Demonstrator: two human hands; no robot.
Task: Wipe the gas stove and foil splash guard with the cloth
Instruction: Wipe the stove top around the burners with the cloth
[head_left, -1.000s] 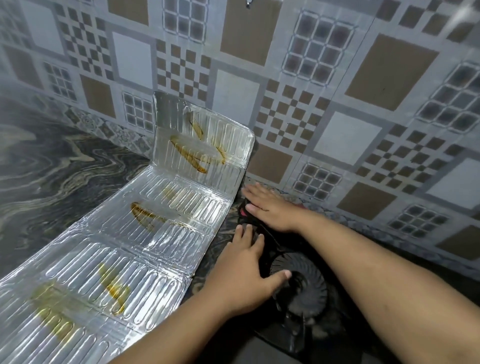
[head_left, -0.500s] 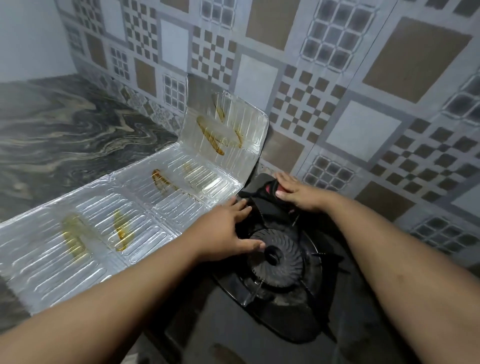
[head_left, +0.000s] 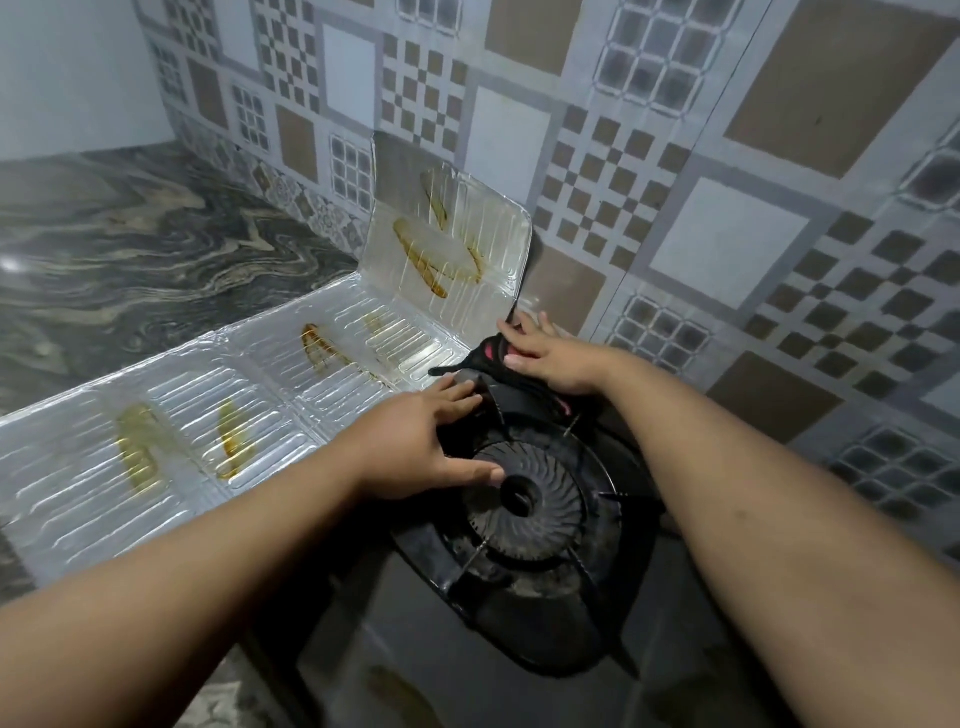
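Note:
The black gas stove (head_left: 519, 639) lies below me with its round burner (head_left: 524, 501) in the middle. A dark cloth with pink trim (head_left: 511, 387) is bunched on the stove's far left corner. My right hand (head_left: 550, 358) presses flat on the cloth near the wall. My left hand (head_left: 415, 444) rests on the stove beside the burner, fingers spread, fingertips touching the cloth's edge. The foil splash guard (head_left: 218, 415) lies flat on the counter to the left, its end panel (head_left: 447, 244) standing against the wall. Yellow-brown grease streaks mark it.
A patterned tile wall (head_left: 675, 156) runs behind the stove. The dark marbled countertop (head_left: 130, 244) stretches left past the foil to a plain white wall. A metal pan support (head_left: 618, 496) rings the burner.
The view has pulled back and turned left, showing more stove and counter. My right hand has slid with the cloth toward the stove's far left corner; my left hand stays by the burner.

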